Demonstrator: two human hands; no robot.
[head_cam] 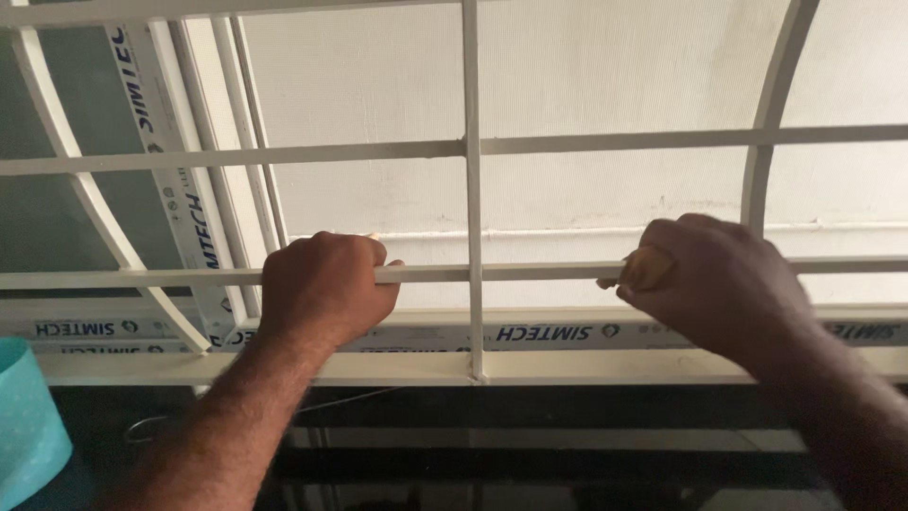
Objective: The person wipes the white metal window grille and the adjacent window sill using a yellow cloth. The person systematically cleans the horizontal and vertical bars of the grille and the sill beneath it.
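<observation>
Up close, we see our left hand (322, 284) wrapped around a cream horizontal bar (435, 273) of the window grille at centre frame, while our right hand (714, 284) presses a small yellowish pad (647, 270) against the same bar at right.

White plastered wall (586, 85) beyond window, daylit; pale window frame (530, 364) below; dark countertop (530, 454); turquoise bucket (24, 426) at left.

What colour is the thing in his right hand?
Yellowish-brown pad, in the right hand; head view.
</observation>
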